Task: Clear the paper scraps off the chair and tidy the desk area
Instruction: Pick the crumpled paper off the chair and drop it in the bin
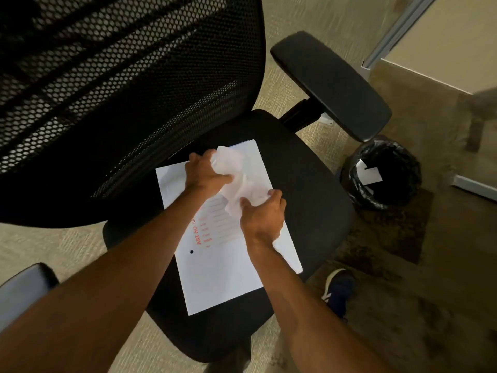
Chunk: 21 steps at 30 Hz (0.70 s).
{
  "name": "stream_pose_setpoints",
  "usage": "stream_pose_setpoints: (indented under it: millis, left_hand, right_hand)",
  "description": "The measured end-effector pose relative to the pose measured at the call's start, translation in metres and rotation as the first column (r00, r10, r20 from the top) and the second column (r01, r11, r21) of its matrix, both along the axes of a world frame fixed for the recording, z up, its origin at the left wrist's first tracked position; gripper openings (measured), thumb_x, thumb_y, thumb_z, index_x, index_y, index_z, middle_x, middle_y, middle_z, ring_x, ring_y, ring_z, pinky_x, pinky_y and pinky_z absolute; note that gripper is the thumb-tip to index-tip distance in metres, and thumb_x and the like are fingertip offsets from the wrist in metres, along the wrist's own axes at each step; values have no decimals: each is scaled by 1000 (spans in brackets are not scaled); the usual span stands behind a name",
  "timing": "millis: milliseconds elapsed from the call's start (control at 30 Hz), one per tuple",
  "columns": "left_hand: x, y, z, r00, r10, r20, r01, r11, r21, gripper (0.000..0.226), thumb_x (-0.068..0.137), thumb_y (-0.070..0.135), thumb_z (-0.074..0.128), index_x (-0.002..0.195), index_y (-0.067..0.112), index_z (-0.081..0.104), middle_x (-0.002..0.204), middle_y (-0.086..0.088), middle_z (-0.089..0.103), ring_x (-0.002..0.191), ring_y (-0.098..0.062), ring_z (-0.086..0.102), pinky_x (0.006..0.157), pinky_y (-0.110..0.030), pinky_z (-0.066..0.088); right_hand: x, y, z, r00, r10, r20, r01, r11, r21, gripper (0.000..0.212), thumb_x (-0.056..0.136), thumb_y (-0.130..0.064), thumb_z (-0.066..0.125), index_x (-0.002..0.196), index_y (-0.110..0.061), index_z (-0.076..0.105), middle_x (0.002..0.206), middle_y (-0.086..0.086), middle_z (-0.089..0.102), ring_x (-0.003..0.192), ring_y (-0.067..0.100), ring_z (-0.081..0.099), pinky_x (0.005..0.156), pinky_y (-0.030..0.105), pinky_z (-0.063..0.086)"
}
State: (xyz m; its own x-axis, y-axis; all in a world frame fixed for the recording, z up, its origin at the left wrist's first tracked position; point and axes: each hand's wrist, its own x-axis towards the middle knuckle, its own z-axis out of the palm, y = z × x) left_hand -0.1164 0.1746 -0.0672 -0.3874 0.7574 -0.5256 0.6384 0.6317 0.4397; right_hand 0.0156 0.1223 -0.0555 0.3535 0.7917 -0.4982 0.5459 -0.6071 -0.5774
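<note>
While I lean over the office chair [309, 168], both my hands are clenched on one crumpled sheet [242, 181] above the seat. Left hand [205, 172] grips its far end, fingers curled around the wad; right hand [262, 215] pinches the near end, thumb on top. Crumpled sheet's long axis runs diagonally, from far-left near the backrest toward near-right. Under it, a flat printed sheet [220, 275] lies on the seat, long axis running from the backrest toward the seat's front edge, red lettering reading sideways; a second white sheet [291, 254] pokes out beneath its right edge. Waste bin [380, 175], black liner, stands on the carpet right of the chair, below the armrest [330, 82], with white paper inside. My shoe [339, 290] is beside the seat.
</note>
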Motion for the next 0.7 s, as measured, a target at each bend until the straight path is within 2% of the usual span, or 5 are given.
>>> stream_pose_setpoints:
  millis: [133, 267, 367, 500, 700]
  left_hand:
    - [1, 1, 4, 994, -67, 82, 69, 997, -22, 66, 84, 31, 79, 143, 28, 49, 144, -13, 41, 129, -33, 49, 93, -39, 51]
    - [1, 0, 7, 978, -93, 187, 107, 992, -65, 44, 96, 9, 62, 134, 32, 57, 134, -2, 53, 108, -19, 52, 62, -15, 43]
    - [7, -5, 14, 959, -10, 285, 38, 995, -94, 33, 102, 16, 56, 131, 31, 60, 123, 4, 55, 104, -20, 51, 85, -29, 48]
    - [9, -14, 27, 930, -126, 347, 143, 990, -24, 24, 104, 16, 51, 122, 23, 65, 131, -5, 62, 112, -23, 58, 96, -25, 44]
    - [8, -29, 35, 935, -65, 349, 115, 986, -124, 44, 91, 20, 73, 132, 18, 58, 136, -7, 57, 119, -27, 57, 106, -36, 47]
  right_hand:
    - [-9, 10, -1, 999, -7, -46, 6, 1000, -16, 61, 86, -33, 80, 136, -18, 49, 135, 8, 56, 118, 34, 62, 92, 52, 59]
    - [-11, 16, -3, 980, -22, -195, 13, 999, -47, 54, 85, -30, 82, 130, -20, 52, 131, 7, 53, 113, 30, 64, 91, 48, 62]
    - [-13, 18, -5, 962, -34, -269, 22, 999, -47, 49, 83, -26, 85, 121, -23, 54, 125, 5, 55, 109, 29, 66, 84, 50, 64]
    - [-7, 19, -5, 906, -58, -418, 40, 998, -50, 43, 81, -13, 86, 109, -20, 55, 120, 5, 59, 102, 26, 66, 75, 49, 65]
    - [6, 13, 1, 757, -71, -650, 31, 997, -73, 66, 80, 2, 83, 132, -21, 51, 110, -6, 61, 104, 26, 66, 79, 62, 61]
